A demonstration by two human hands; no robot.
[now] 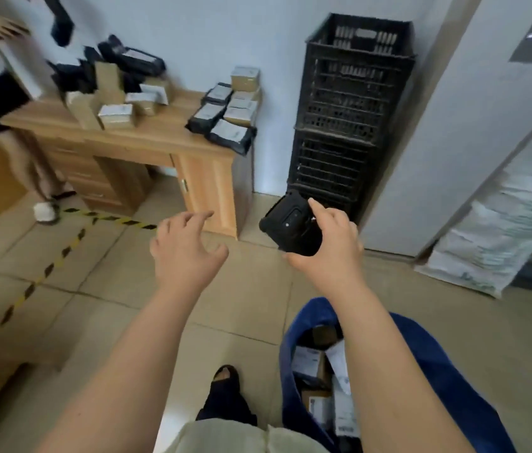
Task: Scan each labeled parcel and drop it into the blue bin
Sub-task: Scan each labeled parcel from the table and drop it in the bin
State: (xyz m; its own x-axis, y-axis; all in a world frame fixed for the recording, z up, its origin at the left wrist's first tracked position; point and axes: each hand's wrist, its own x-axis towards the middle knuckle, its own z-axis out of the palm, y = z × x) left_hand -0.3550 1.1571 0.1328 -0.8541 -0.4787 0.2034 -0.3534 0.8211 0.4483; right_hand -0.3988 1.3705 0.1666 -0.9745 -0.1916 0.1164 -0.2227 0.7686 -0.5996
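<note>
Right hand (330, 243) grips the black scanner (292, 223); left hand (182, 250) beside it spread empty; blue bin (447, 380) below the scanner

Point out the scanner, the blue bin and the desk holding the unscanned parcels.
scanner (290, 223), head view, on its black back face.
blue bin (447, 380), head view, on its right fabric wall.
desk (147, 138), head view, on its bare front top edge.

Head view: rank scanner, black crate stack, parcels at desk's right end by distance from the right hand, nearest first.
1. Scanner: gripped in the right hand.
2. Black crate stack: just beyond, against the wall.
3. Parcels at desk's right end: farther, up-left.
</note>
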